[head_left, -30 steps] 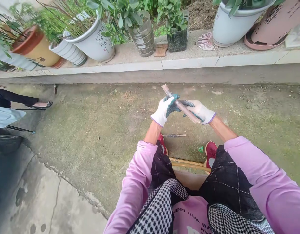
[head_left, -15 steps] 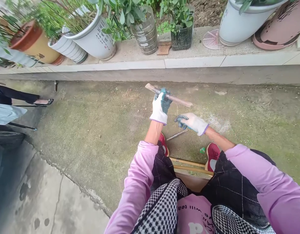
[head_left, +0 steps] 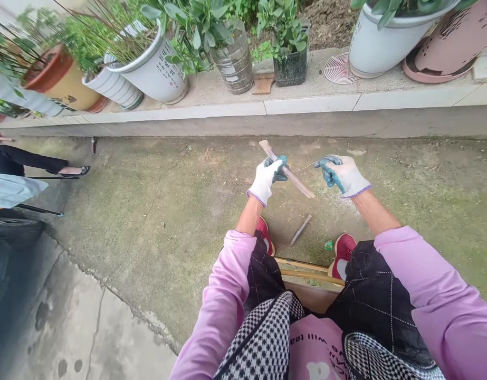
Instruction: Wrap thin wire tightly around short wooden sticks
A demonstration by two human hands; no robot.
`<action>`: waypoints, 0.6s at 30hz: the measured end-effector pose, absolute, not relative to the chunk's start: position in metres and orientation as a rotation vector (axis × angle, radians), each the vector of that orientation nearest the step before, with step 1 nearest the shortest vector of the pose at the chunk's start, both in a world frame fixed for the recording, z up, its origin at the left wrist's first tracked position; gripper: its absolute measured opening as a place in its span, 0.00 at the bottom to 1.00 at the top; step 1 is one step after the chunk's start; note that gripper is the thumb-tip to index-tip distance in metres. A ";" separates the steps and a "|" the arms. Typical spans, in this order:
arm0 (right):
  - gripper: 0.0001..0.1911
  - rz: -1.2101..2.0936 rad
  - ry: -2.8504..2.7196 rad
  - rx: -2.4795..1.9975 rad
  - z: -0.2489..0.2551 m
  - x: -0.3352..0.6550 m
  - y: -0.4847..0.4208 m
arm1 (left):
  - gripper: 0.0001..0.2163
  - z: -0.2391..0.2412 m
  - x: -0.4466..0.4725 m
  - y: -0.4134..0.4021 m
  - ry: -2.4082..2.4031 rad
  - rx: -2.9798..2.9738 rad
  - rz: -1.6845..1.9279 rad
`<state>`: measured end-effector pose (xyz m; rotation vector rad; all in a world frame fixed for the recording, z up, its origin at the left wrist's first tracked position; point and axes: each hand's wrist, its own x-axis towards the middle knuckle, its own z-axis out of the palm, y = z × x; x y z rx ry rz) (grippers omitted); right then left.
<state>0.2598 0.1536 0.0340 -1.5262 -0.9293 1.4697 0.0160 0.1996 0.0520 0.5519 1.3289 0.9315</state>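
Note:
My left hand (head_left: 264, 179), in a white glove with blue-green coated fingers, is wrapped round a wooden stick (head_left: 299, 184). The stick slants down to the right, with both ends sticking out of the grip. Some thin winding shows on it by the fingers. From there a thin pale wire (head_left: 305, 167) runs across to my right hand (head_left: 348, 175), gloved alike, whose fingers are pinched on its end. Below the hands is a shorter stick (head_left: 301, 230) with a greyish wrapped part, between my red shoes; whether it lies or hangs I cannot tell.
Potted plants, such as a white pot (head_left: 152, 68), line a low ledge (head_left: 306, 107) ahead. A small green scrap (head_left: 328, 245) lies by my right shoe (head_left: 343, 250). At the far left are another person's leg (head_left: 33, 158) and a dark tyre (head_left: 16, 232).
My right hand has moved up and right, drawing the wire out sideways. The held stick has tilted more steeply. The shorter stick below has shifted right and turned.

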 end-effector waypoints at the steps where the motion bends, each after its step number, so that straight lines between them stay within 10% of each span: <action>1: 0.14 1.465 -0.909 -1.553 0.029 0.258 0.157 | 0.11 0.053 0.017 0.199 1.289 0.512 0.902; 18: 0.04 2.029 -1.061 -1.497 0.016 0.170 0.118 | 0.15 0.045 0.010 0.210 1.232 0.298 1.301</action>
